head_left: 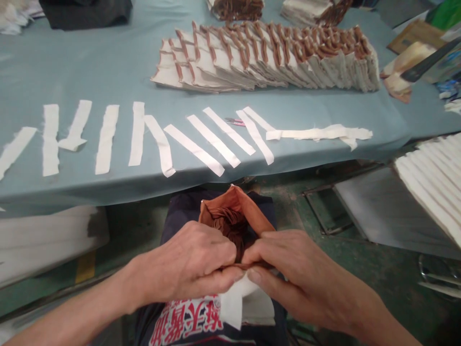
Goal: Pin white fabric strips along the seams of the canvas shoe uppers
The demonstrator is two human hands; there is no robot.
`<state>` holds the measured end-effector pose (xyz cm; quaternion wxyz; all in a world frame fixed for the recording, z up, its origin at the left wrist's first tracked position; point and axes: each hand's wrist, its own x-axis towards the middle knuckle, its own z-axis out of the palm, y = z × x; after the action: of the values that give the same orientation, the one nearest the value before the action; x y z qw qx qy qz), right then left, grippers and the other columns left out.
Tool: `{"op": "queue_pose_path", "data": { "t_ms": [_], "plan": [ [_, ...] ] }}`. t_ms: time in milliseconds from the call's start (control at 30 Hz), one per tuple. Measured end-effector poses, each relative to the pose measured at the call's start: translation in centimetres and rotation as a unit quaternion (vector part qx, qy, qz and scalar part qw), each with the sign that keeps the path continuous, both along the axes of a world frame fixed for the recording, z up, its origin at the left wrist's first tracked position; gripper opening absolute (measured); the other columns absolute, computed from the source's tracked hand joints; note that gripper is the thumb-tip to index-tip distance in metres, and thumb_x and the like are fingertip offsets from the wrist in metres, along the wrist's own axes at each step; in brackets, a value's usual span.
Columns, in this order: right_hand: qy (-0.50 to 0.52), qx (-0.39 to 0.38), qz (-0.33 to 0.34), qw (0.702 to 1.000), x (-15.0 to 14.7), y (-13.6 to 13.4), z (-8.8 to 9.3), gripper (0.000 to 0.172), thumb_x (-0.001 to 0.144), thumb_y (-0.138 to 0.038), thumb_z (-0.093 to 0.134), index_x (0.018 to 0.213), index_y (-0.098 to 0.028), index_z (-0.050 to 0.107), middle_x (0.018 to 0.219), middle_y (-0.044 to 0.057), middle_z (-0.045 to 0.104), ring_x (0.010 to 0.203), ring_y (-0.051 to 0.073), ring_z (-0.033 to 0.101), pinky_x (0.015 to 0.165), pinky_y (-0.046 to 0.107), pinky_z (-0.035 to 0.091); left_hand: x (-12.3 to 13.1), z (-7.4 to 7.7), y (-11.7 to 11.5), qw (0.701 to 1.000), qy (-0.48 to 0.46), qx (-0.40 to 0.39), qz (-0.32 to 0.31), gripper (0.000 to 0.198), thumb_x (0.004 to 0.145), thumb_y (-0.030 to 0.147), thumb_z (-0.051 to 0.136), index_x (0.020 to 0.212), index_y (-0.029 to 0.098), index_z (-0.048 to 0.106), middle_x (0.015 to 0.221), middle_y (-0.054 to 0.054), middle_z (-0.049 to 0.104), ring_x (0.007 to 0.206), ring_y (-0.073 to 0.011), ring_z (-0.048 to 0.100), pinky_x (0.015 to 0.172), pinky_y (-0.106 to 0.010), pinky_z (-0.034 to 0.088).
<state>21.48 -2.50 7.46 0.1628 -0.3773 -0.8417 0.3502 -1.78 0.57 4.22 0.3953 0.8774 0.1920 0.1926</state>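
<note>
On my lap, over a dark cloth with red printed characters (190,321), stands a brown-lined fabric bag (254,210) with its mouth spread and bunched brown cords or gathers inside. My left hand (201,257) pinches the bag's near rim between thumb and fingers. Close beside it, my right hand (288,269) grips the same rim, the two thumbs almost meeting. A white fabric strip (232,307) hangs down from the rim below my thumbs. The lower part of the bag is partly hidden by my hands.
Several white strips (105,139) lie along the front of the blue-green covered table (118,62). Small pink-handled snips (236,121) rest among them. Behind is a long row of brown-lined white pieces (266,57). White folded material (432,173) stands at right.
</note>
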Motion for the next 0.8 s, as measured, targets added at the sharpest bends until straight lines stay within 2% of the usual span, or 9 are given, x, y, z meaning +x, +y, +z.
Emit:
{"op": "queue_pose_path", "data": {
  "t_ms": [133,200,267,400,500,600,667,733,800],
  "plan": [
    [0.054,0.093,-0.016,0.994,-0.1,0.3,-2.7,0.055,0.114,-0.040,0.033,0.068,-0.021,0.054,0.058,-0.001,0.058,0.052,0.013,0.048,0.056,0.030,0.033,0.6,0.4,-1.3,0.999,-0.018,-0.033,0.015,0.036,0.105,0.017,0.046,0.071,0.023,0.040,0.060,0.004,0.053,0.053,-0.0122,0.046,0.053,-0.031,0.032],
    [0.079,0.133,-0.024,0.988,0.0,0.3,-4.3,0.058,0.114,-0.046,0.031,0.064,-0.022,0.049,0.054,-0.002,0.051,0.051,0.013,0.042,0.055,0.031,0.029,1.5,0.4,-2.3,0.996,-0.050,-0.077,0.013,0.036,0.102,0.015,0.045,0.069,0.024,0.035,0.057,0.005,0.048,0.050,-0.0115,0.041,0.052,-0.031,0.031],
    [0.114,0.143,-0.033,0.983,0.0,0.1,-5.5,0.059,0.114,-0.050,0.029,0.064,-0.023,0.045,0.053,-0.003,0.046,0.050,0.014,0.039,0.055,0.032,0.026,2.4,0.3,-3.3,0.987,-0.082,-0.141,-0.001,0.037,0.097,0.016,0.049,0.067,0.024,0.029,0.054,0.007,0.040,0.048,-0.0107,0.035,0.049,-0.030,0.027],
    [0.173,0.125,-0.056,0.975,0.0,-0.9,-6.5,0.062,0.112,-0.058,0.025,0.064,-0.023,0.042,0.054,-0.004,0.041,0.049,0.014,0.034,0.055,0.034,0.022,3.8,-0.4,-4.6,0.958,-0.099,-0.267,-0.028,0.043,0.096,0.022,0.058,0.065,0.023,0.028,0.055,0.008,0.029,0.047,-0.0088,0.033,0.045,-0.026,0.023],
    [0.187,0.121,-0.062,0.973,-0.1,-1.4,-6.6,0.063,0.111,-0.061,0.025,0.062,-0.024,0.039,0.053,-0.004,0.038,0.048,0.013,0.032,0.055,0.035,0.020,4.1,-0.7,-4.8,0.948,-0.114,-0.294,-0.047,0.043,0.097,0.024,0.061,0.065,0.023,0.033,0.055,0.009,0.031,0.048,-0.0083,0.037,0.044,-0.024,0.024],
    [0.219,0.110,-0.087,0.966,-0.1,-1.0,-6.9,0.063,0.109,-0.064,0.028,0.061,-0.024,0.037,0.052,-0.004,0.040,0.047,0.013,0.034,0.055,0.034,0.023,4.0,-0.2,-4.5,0.950,-0.115,-0.276,-0.087,0.037,0.092,0.013,0.061,0.067,0.023,0.036,0.057,0.008,0.036,0.050,-0.0084,0.040,0.043,-0.023,0.027],
    [0.241,0.098,-0.109,0.960,0.0,-0.2,-7.1,0.065,0.109,-0.066,0.026,0.060,-0.024,0.036,0.050,-0.003,0.043,0.047,0.014,0.041,0.060,0.034,0.034,3.9,0.5,-4.1,0.953,-0.107,-0.255,-0.126,0.037,0.088,0.006,0.060,0.069,0.024,0.034,0.060,0.008,0.038,0.052,-0.0086,0.040,0.045,-0.023,0.029],
    [0.247,0.101,-0.136,0.954,0.1,0.8,-7.3,0.068,0.107,-0.069,0.022,0.058,-0.025,0.038,0.050,-0.002,0.050,0.052,0.017,0.054,0.077,0.038,0.047,3.8,1.3,-3.7,0.957,-0.100,-0.230,-0.146,0.044,0.088,0.003,0.062,0.071,0.025,0.027,0.062,0.008,0.036,0.052,-0.0087,0.041,0.046,-0.024,0.032],
    [0.251,0.119,-0.170,0.946,0.3,1.5,-7.5,0.071,0.106,-0.072,0.023,0.055,-0.025,0.039,0.049,-0.001,0.054,0.058,0.019,0.061,0.092,0.043,0.049,3.6,2.0,-3.4,0.965,-0.095,-0.195,-0.147,0.050,0.087,0.004,0.064,0.073,0.026,0.022,0.062,0.008,0.037,0.052,-0.0095,0.042,0.047,-0.025,0.034]
  ]
}}
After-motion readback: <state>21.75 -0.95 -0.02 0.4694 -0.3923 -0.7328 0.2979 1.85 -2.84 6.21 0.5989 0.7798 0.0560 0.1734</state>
